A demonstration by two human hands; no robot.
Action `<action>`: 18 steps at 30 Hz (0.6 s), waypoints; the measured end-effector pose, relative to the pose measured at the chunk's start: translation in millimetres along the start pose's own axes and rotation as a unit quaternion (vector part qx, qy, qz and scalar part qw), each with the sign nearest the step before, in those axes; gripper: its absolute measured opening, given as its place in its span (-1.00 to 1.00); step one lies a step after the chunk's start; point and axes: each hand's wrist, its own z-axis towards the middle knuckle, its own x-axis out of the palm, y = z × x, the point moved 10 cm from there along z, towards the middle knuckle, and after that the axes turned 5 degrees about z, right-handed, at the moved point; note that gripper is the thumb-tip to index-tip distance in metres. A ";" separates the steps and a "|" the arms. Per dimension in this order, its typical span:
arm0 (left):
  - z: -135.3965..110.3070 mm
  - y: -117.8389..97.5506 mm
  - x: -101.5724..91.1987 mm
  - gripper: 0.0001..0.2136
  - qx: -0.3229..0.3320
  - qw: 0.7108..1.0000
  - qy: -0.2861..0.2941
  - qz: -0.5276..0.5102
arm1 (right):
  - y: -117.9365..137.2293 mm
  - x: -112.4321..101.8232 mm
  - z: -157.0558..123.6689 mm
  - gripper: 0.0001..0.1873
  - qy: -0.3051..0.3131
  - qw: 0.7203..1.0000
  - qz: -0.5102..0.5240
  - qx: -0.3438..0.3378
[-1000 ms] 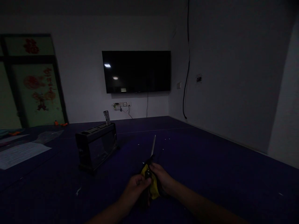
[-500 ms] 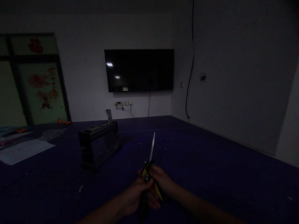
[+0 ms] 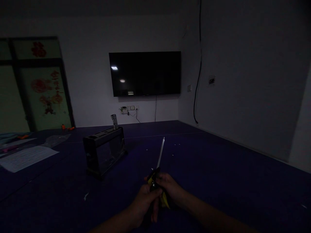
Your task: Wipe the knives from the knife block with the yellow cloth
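Both hands are together low in the centre of the head view, around a screwdriver with a long bright shaft (image 3: 161, 152) and a yellow-and-black handle (image 3: 165, 201). The shaft points forward, its tip leaning slightly right. My left hand (image 3: 143, 202) is closed around the handle's lower side, thumb on top. My right hand (image 3: 171, 187) is closed on it from the right, near the base of the shaft. The fingers and the dark hide much of the handle. Ahead to the left stands a dark box-like stand (image 3: 91, 157) with see-through sides and a slotted top.
A grey patterned handle (image 3: 114, 121) sticks up from the stand. At left lie a printed sheet (image 3: 26, 158), a clear plastic bag (image 3: 57, 140) and orange items (image 3: 66, 127). White scraps (image 3: 86, 196) dot the purple surface (image 3: 194, 181). A television (image 3: 145, 74) hangs on the far wall.
The screwdriver's tip has swung slightly to the right. My left hand's fingers have shifted around the handle. The view has moved very slightly; the stand stays in place.
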 end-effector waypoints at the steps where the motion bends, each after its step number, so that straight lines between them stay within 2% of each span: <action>1: 0.3 0.3 0.4 -0.50 0.000 1.000 0.001 0.005 | 1.2 0.5 -0.2 -0.51 -0.002 1.000 0.002 -0.005; 14: 0.3 1.6 0.3 -0.52 -0.004 1.000 -0.007 -0.028 | 1.9 -9.1 -1.0 -0.58 -0.065 0.998 0.001 -0.020; 18: -1.1 2.8 -0.1 -0.53 -0.012 0.999 -0.012 -0.036 | 0.3 -32.3 -4.8 -0.53 -0.163 0.986 0.022 -0.034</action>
